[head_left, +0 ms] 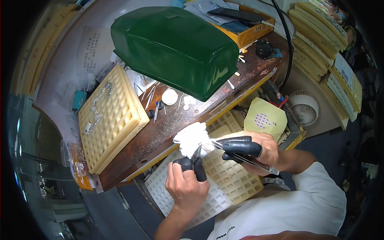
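Observation:
Under bright light at the desk's front edge is a bunched white piece (pixel 193 138), probably cloth, washed out by glare. Black finger covers sit on the fingers of both hands. My left hand (pixel 187 184) comes from below, thumb and finger closed on a thin, pointed dark metal piece (pixel 198 151) against the white bunch; its full shape is hidden. From the right, my right hand (pixel 258 149) grips metal tweezers (pixel 256 163), their tips reaching the right side of the white bunch. Whether anything small lies between the tips cannot be made out.
A large green lamp hood (pixel 172 48) overhangs the wooden desk (pixel 160 136). A yellow grid tray (pixel 108 116) with a silver chain (pixel 96 112) stands left. Below my hands are a white grid tray (pixel 176 200) and a drawer. A white fan (pixel 303 107) sits right.

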The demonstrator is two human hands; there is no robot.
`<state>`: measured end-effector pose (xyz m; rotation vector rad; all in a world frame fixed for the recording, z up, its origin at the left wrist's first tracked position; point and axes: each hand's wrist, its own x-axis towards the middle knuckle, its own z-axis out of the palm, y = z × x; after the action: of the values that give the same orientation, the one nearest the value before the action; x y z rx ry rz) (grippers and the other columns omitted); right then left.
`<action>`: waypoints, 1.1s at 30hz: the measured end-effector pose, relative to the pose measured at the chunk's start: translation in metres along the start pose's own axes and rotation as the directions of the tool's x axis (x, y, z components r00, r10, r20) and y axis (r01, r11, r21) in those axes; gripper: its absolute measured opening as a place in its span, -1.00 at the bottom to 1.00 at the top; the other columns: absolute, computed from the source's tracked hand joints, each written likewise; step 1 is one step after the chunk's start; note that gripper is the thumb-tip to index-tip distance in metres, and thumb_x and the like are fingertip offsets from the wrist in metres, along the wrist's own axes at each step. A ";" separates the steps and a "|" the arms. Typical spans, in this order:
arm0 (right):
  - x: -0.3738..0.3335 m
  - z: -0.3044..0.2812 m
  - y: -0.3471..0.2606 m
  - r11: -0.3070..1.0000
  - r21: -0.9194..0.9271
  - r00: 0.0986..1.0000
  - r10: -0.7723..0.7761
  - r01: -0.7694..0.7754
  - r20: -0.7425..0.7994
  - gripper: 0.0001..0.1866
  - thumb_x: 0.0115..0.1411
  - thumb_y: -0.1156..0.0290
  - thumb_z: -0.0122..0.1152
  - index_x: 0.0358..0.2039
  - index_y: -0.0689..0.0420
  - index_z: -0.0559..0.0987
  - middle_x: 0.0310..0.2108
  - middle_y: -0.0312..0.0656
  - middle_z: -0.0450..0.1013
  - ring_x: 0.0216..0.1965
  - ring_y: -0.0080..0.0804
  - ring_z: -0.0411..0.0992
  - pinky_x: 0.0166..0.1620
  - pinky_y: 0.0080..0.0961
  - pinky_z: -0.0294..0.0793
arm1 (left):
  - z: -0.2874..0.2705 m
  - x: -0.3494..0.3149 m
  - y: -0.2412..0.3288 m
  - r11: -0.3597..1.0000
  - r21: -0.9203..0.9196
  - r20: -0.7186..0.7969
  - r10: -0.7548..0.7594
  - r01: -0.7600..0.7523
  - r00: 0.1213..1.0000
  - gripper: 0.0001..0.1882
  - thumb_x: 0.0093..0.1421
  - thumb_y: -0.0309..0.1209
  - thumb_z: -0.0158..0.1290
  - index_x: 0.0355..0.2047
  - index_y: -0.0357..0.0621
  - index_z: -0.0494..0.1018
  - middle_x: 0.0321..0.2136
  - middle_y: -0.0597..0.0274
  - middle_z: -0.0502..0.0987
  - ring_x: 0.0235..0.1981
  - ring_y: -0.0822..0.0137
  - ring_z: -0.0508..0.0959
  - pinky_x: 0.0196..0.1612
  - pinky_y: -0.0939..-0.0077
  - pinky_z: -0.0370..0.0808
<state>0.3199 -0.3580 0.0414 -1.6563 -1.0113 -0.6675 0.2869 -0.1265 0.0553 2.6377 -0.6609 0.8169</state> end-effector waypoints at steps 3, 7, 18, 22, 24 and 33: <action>0.001 0.004 -0.004 0.995 -0.102 1.000 -0.020 0.020 0.005 -0.37 -0.11 0.66 0.48 0.06 0.30 0.55 -0.01 0.12 0.55 -0.08 0.05 0.62 -0.11 -0.23 0.69 | -0.001 0.000 0.001 1.000 -0.013 -0.004 -0.006 0.006 1.000 -0.61 0.23 -0.40 0.18 -0.61 -0.23 0.23 -0.56 0.08 0.21 -0.58 0.03 0.33 -0.61 0.10 0.21; 0.003 0.008 -0.003 0.996 -0.086 0.999 -0.038 0.037 -0.012 -0.38 -0.10 0.64 0.48 0.06 0.30 0.57 0.00 0.08 0.56 -0.06 0.06 0.62 -0.09 -0.20 0.69 | 0.000 0.000 0.001 1.000 -0.020 -0.007 -0.009 0.009 1.000 -0.61 0.23 -0.40 0.18 -0.61 -0.23 0.22 -0.56 0.08 0.21 -0.58 0.03 0.33 -0.61 0.10 0.21; 0.009 0.011 0.001 0.991 -0.123 0.999 -0.048 0.046 -0.009 -0.45 -0.08 0.59 0.47 0.00 0.31 0.59 -0.06 0.07 0.57 -0.09 0.02 0.63 -0.11 -0.20 0.71 | -0.002 0.001 0.002 1.000 -0.001 -0.004 -0.013 0.013 1.000 -0.58 0.23 -0.37 0.21 -0.61 -0.21 0.21 -0.56 0.09 0.21 -0.58 0.04 0.34 -0.62 0.13 0.22; 0.012 0.009 0.003 0.989 -0.128 0.996 -0.084 0.080 -0.023 -0.51 -0.11 0.71 0.45 -0.06 0.31 0.65 -0.12 0.06 0.60 -0.14 0.00 0.65 -0.17 -0.27 0.70 | -0.002 0.001 0.002 1.000 -0.002 -0.004 -0.017 0.017 1.000 -0.59 0.22 -0.38 0.21 -0.60 -0.22 0.22 -0.56 0.09 0.22 -0.58 0.04 0.35 -0.62 0.13 0.23; 0.014 0.008 0.003 0.989 -0.124 0.997 -0.081 0.079 -0.010 -0.51 -0.10 0.71 0.44 -0.06 0.31 0.64 -0.12 0.07 0.60 -0.14 0.00 0.65 -0.16 -0.27 0.70 | -0.004 0.000 0.003 0.999 0.021 0.011 -0.028 0.027 1.000 -0.60 0.20 -0.40 0.23 -0.59 -0.22 0.23 -0.55 0.07 0.24 -0.56 0.03 0.37 -0.61 0.11 0.26; 0.021 -0.007 -0.002 0.988 -0.119 0.990 -0.086 0.099 0.116 -0.43 -0.06 0.51 0.43 0.05 0.27 0.57 0.03 0.08 0.55 -0.05 0.05 0.61 -0.07 -0.16 0.68 | -0.012 -0.007 0.001 0.990 -0.109 0.103 -0.077 0.088 0.992 -0.85 0.11 -0.65 0.11 -0.47 -0.31 0.32 -0.45 -0.08 0.30 -0.46 -0.09 0.41 -0.48 0.03 0.36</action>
<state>0.3287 -0.3582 0.0613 -1.7788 -1.1517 -0.7189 0.2765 -0.1203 0.0607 2.5963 -0.5992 0.6110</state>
